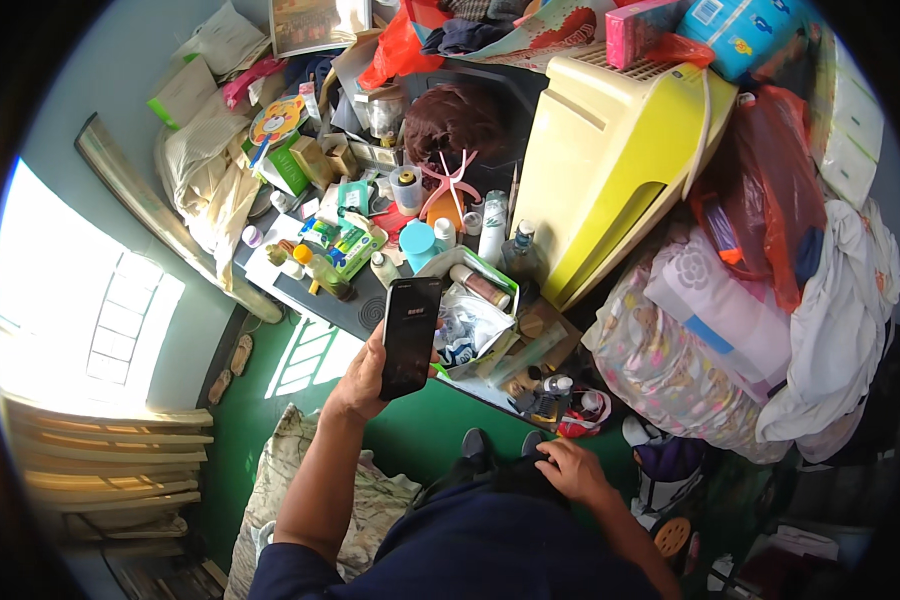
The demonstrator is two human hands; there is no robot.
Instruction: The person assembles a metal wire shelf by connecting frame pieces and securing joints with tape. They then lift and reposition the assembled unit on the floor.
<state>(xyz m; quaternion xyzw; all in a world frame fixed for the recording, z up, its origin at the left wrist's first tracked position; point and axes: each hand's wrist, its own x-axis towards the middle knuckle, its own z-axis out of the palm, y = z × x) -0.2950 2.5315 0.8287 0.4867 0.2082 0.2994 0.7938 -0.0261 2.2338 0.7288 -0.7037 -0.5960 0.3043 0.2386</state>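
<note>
My left hand [360, 378] is wrapped round a black smartphone [411, 335], held upright in front of me with its dark screen showing some small light text. Just behind the phone, on the dark table, stands an open box [505, 335] with a green rim, holding a brown-labelled cylinder [479, 285] and crumpled clear plastic. Low by my waist hangs my right hand [576, 470], its fingers loosely bent and slightly apart, with nothing visible in them. A red and white item [585, 412] at the table's edge lies nearest to it.
Bottles, a turquoise-lidded jar [417, 240] and small boxes crowd the dark table [300, 292]. A cream and yellow appliance [600, 170] stands at the back right. Bagged bedding [670, 350] is piled on the right. Patterned cloth [280, 470] lies at lower left over the green floor [240, 400].
</note>
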